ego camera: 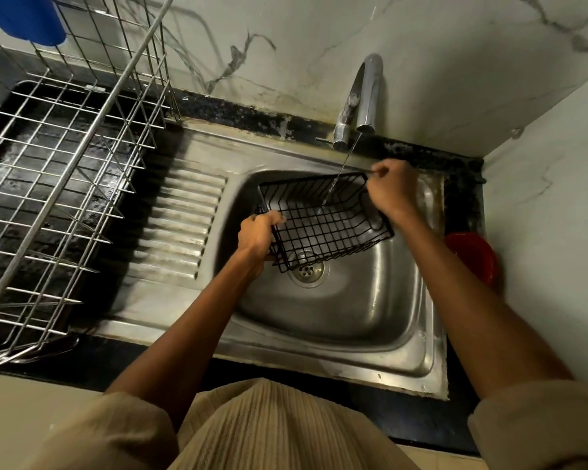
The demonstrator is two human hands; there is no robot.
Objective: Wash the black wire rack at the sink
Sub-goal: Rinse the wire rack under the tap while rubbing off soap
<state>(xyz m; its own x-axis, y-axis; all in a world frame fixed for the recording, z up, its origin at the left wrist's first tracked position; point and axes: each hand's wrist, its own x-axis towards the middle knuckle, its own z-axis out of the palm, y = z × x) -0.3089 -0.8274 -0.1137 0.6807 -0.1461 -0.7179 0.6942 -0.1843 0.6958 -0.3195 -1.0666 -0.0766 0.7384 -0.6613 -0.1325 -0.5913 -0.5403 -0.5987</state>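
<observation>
A black wire rack (323,222) shaped like a shallow basket is held tilted over the steel sink (340,313), above the drain (308,269). My left hand (257,234) grips its near left edge. My right hand (389,188) pinches its far right top corner. A thin stream of water runs from the chrome tap (360,96) onto the rack's grid.
A large silver wire dish rack (65,157) stands on the black counter at the left, with a blue object (24,18) in its back corner. A ribbed drainboard (180,218) lies between it and the basin. A red bowl (472,256) sits right of the sink by the marble wall.
</observation>
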